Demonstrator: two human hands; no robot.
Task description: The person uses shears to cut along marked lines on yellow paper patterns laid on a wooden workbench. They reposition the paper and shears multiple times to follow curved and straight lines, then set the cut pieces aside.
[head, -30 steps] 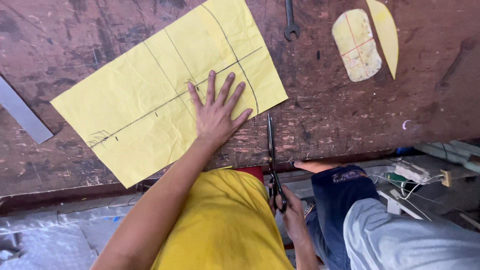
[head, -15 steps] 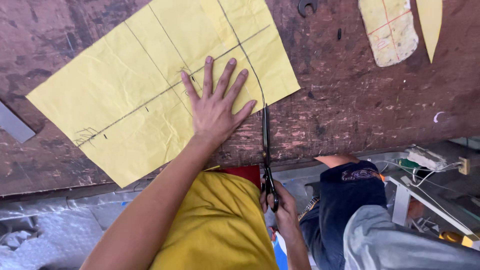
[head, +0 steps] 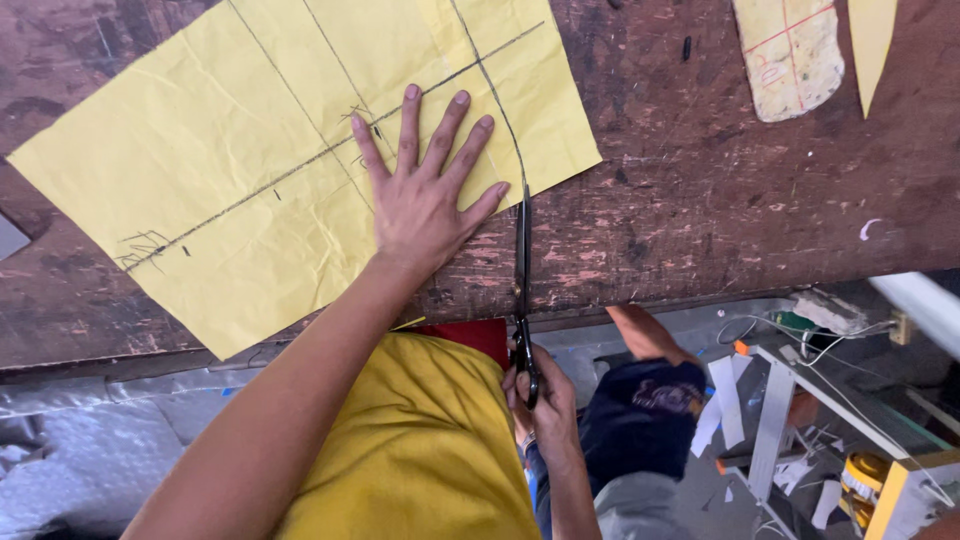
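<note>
A large yellow paper sheet (head: 250,150) with pencil lines lies on a worn brown wooden table (head: 720,210). My left hand (head: 425,190) presses flat on the sheet, fingers spread, near its right side. My right hand (head: 540,390) is below the table's front edge and grips the handles of long black scissors (head: 523,270). The blades point away from me and their tips meet the sheet's lower edge just right of my left hand, at a curved drawn line.
Two pale cut pattern pieces (head: 790,55) lie at the table's far right. A grey strip (head: 10,238) shows at the left edge. Below the table are a white frame with cables (head: 800,400), a yellow box (head: 890,490) and paper scraps.
The view has drawn closer to the sheet. The scissors have moved forward until their tips reach the paper's edge. My left hand stays flat on the sheet.
</note>
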